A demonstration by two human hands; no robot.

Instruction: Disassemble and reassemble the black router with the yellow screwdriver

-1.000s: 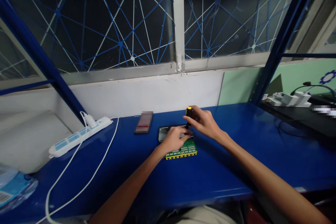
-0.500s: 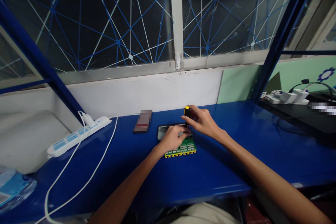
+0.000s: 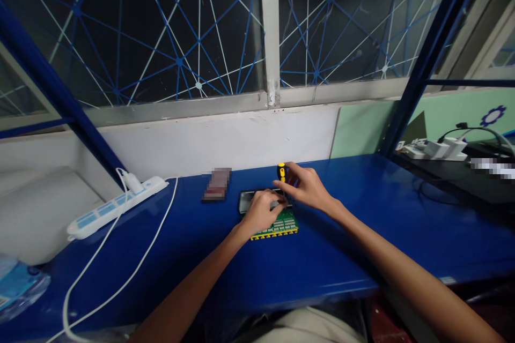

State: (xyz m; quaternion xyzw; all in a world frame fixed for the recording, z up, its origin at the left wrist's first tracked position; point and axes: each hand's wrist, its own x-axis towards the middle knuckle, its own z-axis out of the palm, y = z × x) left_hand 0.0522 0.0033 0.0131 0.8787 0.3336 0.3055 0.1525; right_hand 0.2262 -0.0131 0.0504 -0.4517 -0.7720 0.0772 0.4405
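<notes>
My right hand [image 3: 308, 187] is closed on a screwdriver [image 3: 282, 173] with a black and yellow handle, held upright with its shaft pointing down. Its tip is hidden near the fingers of my left hand [image 3: 263, 208]. Those left fingers are pinched together near the screwdriver's lower end, over the back of a green circuit board [image 3: 286, 223]; what is between them I cannot make out. Along its front edge the board has a yellow toothed strip. Behind it lies a dark shallow tray [image 3: 246, 202], partly covered by my left hand.
A blurred-out flat object [image 3: 217, 185] lies left of the tray. Farther left, a white power strip [image 3: 116, 209] trails a white cable [image 3: 161, 236] across the blue table [image 3: 341, 262]. A plastic package [image 3: 22, 284] sits at the left edge. Plugs and adapters [image 3: 444, 147] stand at the right.
The screwdriver handle has turned, and more of its yellow marking now shows. Both hands stay over the board. The whole view has shifted slightly.
</notes>
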